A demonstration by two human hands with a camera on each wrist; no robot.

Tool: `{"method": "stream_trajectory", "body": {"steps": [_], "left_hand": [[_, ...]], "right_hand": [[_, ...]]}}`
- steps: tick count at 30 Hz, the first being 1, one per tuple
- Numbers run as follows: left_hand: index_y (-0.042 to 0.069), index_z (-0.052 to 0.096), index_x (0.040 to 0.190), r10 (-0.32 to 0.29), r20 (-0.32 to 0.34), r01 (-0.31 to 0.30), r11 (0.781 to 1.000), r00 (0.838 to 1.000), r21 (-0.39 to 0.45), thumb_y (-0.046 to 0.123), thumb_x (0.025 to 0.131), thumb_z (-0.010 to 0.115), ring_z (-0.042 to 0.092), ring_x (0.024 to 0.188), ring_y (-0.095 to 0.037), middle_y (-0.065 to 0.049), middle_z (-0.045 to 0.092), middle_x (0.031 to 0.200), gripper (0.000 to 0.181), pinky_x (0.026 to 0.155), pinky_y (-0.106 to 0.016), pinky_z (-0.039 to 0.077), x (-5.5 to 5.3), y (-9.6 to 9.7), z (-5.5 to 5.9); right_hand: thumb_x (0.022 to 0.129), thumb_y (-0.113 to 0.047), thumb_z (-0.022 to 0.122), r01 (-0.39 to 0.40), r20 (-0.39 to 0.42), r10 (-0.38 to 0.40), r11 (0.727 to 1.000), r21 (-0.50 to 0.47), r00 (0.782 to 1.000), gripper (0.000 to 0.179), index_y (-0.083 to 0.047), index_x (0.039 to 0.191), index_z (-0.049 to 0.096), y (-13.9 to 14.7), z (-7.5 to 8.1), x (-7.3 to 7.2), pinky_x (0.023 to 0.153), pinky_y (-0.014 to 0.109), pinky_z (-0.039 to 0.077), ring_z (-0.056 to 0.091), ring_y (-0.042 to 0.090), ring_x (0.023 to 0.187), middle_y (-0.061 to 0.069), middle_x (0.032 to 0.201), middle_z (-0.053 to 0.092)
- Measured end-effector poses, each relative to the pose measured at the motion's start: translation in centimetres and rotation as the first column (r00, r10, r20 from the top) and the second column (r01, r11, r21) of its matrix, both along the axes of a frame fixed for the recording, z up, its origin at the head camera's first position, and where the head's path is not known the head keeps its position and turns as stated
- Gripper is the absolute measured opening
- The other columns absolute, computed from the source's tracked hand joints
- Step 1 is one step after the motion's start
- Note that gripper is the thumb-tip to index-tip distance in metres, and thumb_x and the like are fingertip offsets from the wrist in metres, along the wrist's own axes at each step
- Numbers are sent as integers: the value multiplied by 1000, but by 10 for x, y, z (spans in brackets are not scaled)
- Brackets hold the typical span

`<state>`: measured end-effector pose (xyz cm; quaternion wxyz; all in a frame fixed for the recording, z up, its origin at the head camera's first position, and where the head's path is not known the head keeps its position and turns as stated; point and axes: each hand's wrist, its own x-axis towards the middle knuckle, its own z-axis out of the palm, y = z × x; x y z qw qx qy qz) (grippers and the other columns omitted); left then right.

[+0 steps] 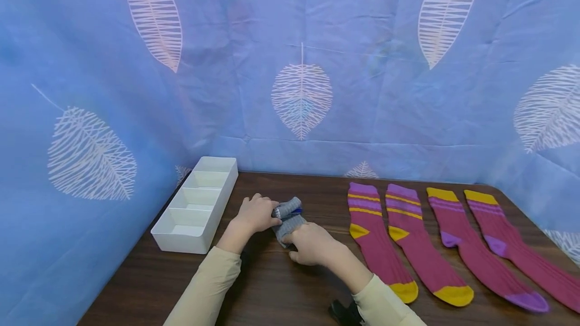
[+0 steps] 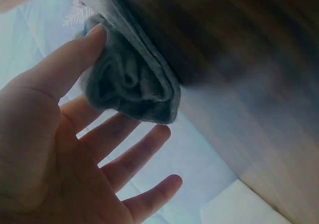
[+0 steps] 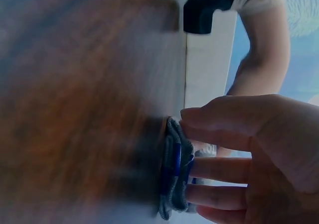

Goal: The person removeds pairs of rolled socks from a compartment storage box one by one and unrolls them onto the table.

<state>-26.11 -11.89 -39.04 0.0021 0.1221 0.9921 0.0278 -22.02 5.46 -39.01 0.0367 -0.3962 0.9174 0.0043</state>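
Note:
A folded grey sock (image 1: 290, 223) with blue bands lies on the table between both hands. My left hand (image 1: 257, 214) pinches its rolled far-left part; in the left wrist view, the thumb sits on the roll (image 2: 132, 84) and the other fingers spread along its far side. From the right, my right hand (image 1: 312, 244) touches the sock's near end. Its fingers stretch nearly straight onto the layered grey fabric (image 3: 174, 169) in the right wrist view, the thumb beside the upper edge.
A white divided tray (image 1: 206, 218) stands at the table's left. On the right, two maroon socks with yellow toes (image 1: 373, 245) and two with purple heels (image 1: 471, 250) lie flat side by side. Blue leaf-patterned cloth (image 1: 254, 89) hangs behind the table.

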Motion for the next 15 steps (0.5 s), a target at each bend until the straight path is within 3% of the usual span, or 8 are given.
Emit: {"method": "stream_trajectory", "body": {"steps": [8, 15], "left_hand": [[17, 63, 124, -109, -98, 100, 990, 989, -98, 45, 85, 72, 61, 109, -28, -4, 69, 117, 49, 93, -52, 48, -14, 11, -4], [18, 57, 129, -232, -145, 206, 963, 962, -171, 44, 85, 72, 64, 106, -25, -2, 68, 118, 53, 90, -49, 51, -29, 18, -5]], "right_hand": [[88, -31, 69, 12, -23, -13, 1000, -16, 1000, 31, -23, 119, 71, 4, 1, 14, 80, 38, 57, 69, 15, 93, 1, 106, 74], [86, -32, 71, 21, -40, -22, 1000, -23, 999, 31, -21, 115, 72, 7, -2, 22, 73, 37, 57, 68, 15, 88, 1, 99, 73]]}}
